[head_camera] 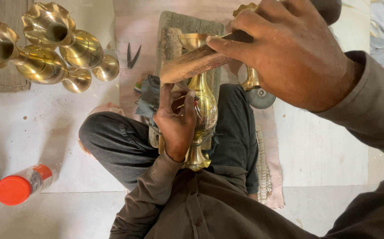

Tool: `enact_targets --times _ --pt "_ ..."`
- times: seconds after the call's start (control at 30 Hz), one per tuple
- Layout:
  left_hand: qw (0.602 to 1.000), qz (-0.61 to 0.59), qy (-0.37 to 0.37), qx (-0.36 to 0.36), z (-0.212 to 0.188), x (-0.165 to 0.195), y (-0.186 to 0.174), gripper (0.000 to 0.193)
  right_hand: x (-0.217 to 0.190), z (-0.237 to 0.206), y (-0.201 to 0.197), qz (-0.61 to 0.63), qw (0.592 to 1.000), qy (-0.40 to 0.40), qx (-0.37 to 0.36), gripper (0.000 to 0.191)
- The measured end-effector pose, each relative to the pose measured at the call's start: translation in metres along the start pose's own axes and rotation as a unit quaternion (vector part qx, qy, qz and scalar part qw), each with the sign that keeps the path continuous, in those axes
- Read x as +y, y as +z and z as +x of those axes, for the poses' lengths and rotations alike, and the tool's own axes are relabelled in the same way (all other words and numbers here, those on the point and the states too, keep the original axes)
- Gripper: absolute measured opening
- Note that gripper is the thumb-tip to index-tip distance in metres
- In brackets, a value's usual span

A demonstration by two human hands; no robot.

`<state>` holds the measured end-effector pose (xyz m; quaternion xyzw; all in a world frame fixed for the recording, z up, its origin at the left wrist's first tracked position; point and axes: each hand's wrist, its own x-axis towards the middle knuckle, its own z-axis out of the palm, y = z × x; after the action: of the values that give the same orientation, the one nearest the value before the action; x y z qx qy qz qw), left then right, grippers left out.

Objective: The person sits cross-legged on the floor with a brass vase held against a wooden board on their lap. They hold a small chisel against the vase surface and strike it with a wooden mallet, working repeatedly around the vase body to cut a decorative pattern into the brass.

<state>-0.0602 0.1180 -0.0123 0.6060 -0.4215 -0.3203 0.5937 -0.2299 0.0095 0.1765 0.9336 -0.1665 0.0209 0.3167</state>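
The left hand [176,121] presses a brass vase [202,110] lying lengthwise on a wooden block [174,26] over the person's lap, its fingers curled around what looks like a thin tool against the vase's belly, though that part is hard to make out. The right hand [289,53], raised nearer the camera, is clenched on a wooden mallet [192,64] that hangs above the vase's neck. Far left lie two more vases [46,48], and at near left a red-capped bottle [24,186].
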Motion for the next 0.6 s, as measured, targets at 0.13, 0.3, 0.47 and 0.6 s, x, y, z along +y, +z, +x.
enact_targets --times 0.13,0.3,0.47,0.6 --pt "1.0 -0.011 -0.013 -0.024 0.008 -0.002 -0.002 0.047 0.002 -0.001 0.004 0.081 0.997 0.013 0.005 0.043" --pt "0.998 -0.002 -0.004 -0.065 0.02 -0.005 -0.006 0.052 0.007 -0.015 0.022 0.111 0.993 0.05 0.005 0.04" --pt "0.992 0.0 -0.003 -0.126 0.034 -0.008 -0.01 0.051 0.007 -0.031 0.028 0.158 0.985 0.07 0.001 0.04" --pt "0.984 0.027 0.017 -0.173 0.047 -0.009 -0.011 0.05 0.002 -0.039 0.031 0.216 0.964 0.142 -0.063 0.052"
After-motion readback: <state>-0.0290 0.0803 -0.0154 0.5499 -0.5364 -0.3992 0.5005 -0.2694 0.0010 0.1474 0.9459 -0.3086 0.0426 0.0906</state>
